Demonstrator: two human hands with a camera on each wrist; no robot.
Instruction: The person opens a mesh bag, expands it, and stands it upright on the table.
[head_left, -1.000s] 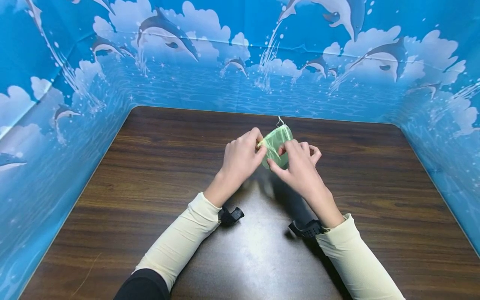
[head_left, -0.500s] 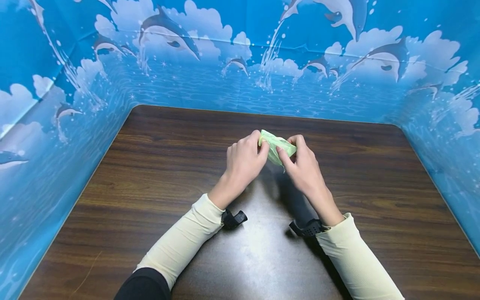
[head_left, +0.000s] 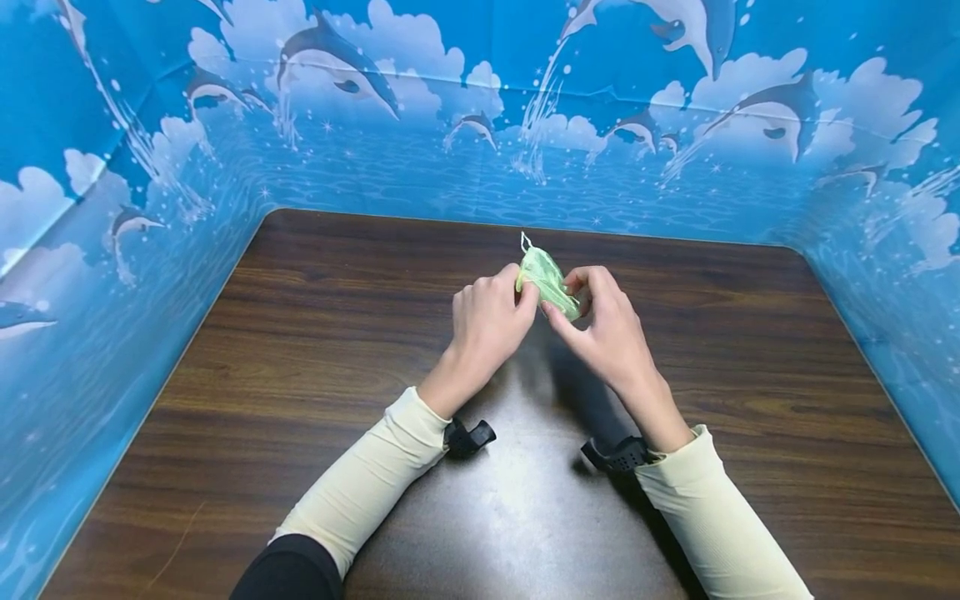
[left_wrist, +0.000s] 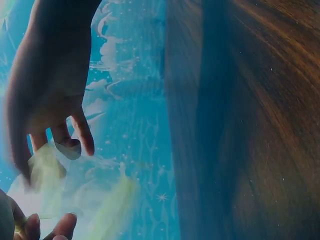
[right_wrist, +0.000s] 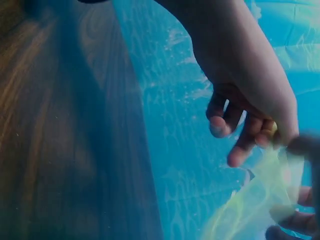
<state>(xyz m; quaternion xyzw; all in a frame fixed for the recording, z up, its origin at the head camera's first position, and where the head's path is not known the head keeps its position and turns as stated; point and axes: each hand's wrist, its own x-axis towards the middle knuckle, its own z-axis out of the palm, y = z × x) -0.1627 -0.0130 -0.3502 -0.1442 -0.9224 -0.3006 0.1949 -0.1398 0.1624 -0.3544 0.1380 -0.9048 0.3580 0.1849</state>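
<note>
A small sheer green drawstring pouch is held above the dark wooden table between both hands. My left hand pinches its left edge with thumb and fingers. My right hand pinches its right side. A thin white cord end sticks up from the pouch's top. In the left wrist view the pouch shows as pale green film under the left hand. In the right wrist view the pouch hangs blurred below the right hand.
Blue walls printed with dolphins and clouds close in the table at the back and both sides. Black wrist straps sit at both cream sleeves.
The pouch has been turned and bunched between the hands. Its cord end, hidden half a second ago, points up again, now further left. Both hands stay in place.
</note>
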